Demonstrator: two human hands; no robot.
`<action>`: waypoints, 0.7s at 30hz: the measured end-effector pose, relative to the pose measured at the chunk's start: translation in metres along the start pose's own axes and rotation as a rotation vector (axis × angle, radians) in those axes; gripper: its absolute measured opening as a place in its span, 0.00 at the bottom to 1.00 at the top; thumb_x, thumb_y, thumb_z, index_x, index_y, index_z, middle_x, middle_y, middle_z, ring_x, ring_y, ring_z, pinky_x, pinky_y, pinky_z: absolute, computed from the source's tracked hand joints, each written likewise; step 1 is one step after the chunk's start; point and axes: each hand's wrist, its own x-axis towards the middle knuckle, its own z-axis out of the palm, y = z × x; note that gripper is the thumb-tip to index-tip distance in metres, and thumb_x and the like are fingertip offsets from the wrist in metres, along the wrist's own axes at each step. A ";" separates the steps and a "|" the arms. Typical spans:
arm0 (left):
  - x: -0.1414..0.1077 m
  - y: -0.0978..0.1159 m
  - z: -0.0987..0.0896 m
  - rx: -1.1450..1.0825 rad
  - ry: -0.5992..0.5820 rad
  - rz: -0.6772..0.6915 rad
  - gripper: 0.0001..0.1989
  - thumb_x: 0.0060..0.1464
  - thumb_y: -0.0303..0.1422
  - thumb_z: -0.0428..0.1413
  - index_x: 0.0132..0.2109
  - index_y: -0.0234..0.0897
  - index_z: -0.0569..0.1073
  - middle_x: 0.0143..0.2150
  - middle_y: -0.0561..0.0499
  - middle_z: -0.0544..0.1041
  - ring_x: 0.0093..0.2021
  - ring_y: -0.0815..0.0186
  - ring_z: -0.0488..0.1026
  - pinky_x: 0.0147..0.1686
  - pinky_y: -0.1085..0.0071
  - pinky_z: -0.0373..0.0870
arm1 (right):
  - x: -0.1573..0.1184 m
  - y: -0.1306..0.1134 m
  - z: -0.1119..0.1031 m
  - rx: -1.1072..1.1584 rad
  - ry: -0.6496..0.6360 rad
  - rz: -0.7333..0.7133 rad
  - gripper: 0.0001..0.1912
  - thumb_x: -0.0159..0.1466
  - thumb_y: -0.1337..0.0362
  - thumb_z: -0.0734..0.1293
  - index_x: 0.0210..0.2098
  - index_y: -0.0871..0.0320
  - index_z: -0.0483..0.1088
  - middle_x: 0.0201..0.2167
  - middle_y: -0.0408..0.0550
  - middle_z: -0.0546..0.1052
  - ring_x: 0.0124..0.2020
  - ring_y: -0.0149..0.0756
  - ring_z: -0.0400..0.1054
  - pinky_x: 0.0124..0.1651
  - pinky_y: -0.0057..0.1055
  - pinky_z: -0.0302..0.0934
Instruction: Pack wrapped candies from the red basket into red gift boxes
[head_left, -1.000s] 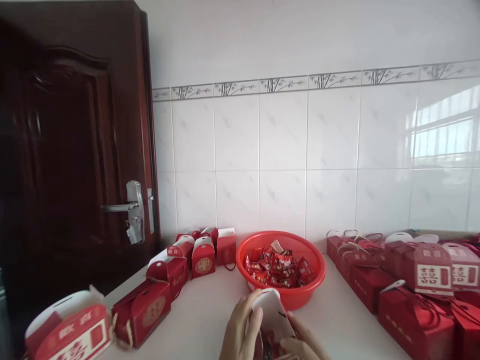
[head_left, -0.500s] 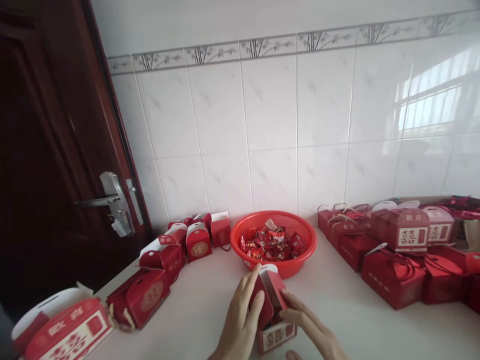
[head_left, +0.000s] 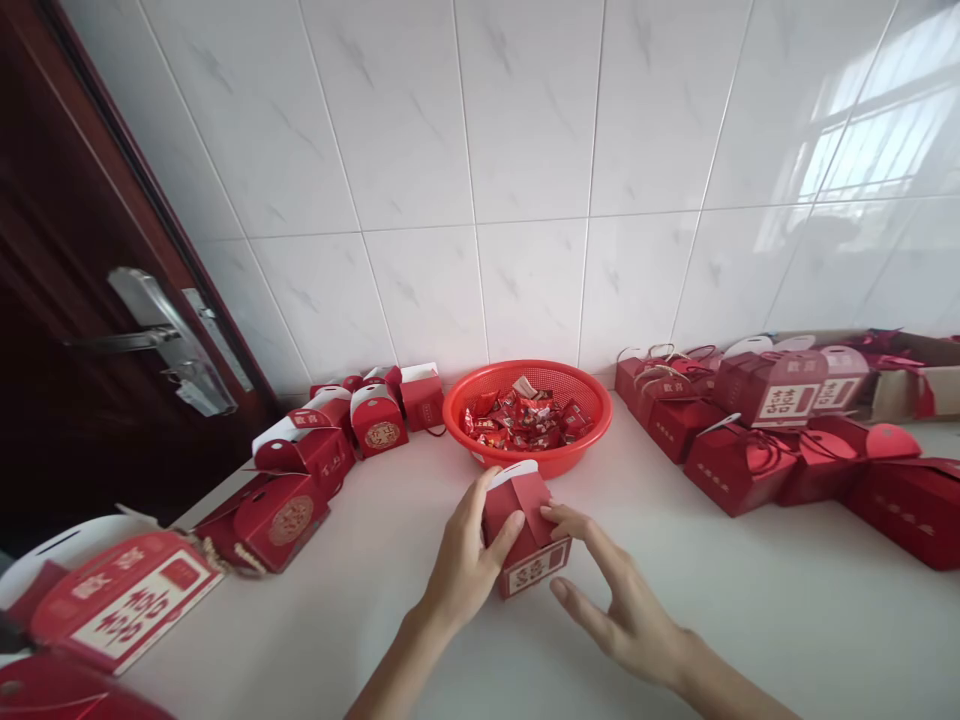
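A small red box (head_left: 525, 530) with a pale printed label stands on the white table, in front of a red plastic basket (head_left: 529, 455) of wrapped sweets (head_left: 532, 415). My left hand (head_left: 469, 550) grips the box from its left side, the thumb on the front flap and the fingers behind. On the right, my right hand (head_left: 619, 595) has its fingers apart, with the index fingertip at the box's right upper edge and the thumb off to the side. The box's top flaps lean together, and a white-edged flap stands up at the back.
Red boxes (head_left: 292, 515) line the table's left side, and more red boxes (head_left: 739, 465) are piled at the right, near an open carton (head_left: 941, 385). A dark door (head_left: 67, 300) stands at the left, with a tiled wall (head_left: 525, 150) behind.
The box's flaps, parted before, have come together at the top. My right hand has opened away from its side. The view has tilted down, showing more of the table.
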 end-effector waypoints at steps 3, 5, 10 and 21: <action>0.003 0.010 -0.006 0.049 0.022 0.001 0.19 0.63 0.46 0.53 0.55 0.40 0.72 0.52 0.44 0.79 0.52 0.54 0.77 0.53 0.59 0.73 | 0.003 0.001 0.000 0.037 0.038 0.064 0.16 0.71 0.61 0.61 0.58 0.52 0.63 0.56 0.54 0.75 0.57 0.40 0.71 0.56 0.35 0.68; 0.004 0.015 -0.010 0.044 0.017 0.004 0.17 0.65 0.46 0.50 0.51 0.40 0.74 0.48 0.45 0.80 0.49 0.56 0.77 0.50 0.61 0.74 | 0.004 0.002 -0.001 0.063 0.068 0.106 0.15 0.72 0.60 0.60 0.57 0.51 0.64 0.54 0.52 0.76 0.54 0.39 0.73 0.55 0.34 0.69; 0.004 0.013 -0.009 0.017 -0.066 0.047 0.18 0.65 0.45 0.51 0.53 0.40 0.75 0.52 0.45 0.79 0.53 0.56 0.76 0.54 0.63 0.72 | 0.006 0.006 -0.004 0.075 0.133 0.176 0.14 0.73 0.57 0.59 0.54 0.51 0.67 0.50 0.49 0.78 0.51 0.39 0.74 0.51 0.33 0.69; 0.002 0.010 -0.003 -0.088 -0.091 0.066 0.21 0.65 0.44 0.51 0.59 0.40 0.76 0.59 0.43 0.77 0.60 0.55 0.73 0.60 0.58 0.70 | 0.008 0.004 -0.006 0.094 0.081 0.236 0.20 0.72 0.52 0.59 0.58 0.53 0.68 0.54 0.52 0.75 0.55 0.42 0.70 0.58 0.37 0.64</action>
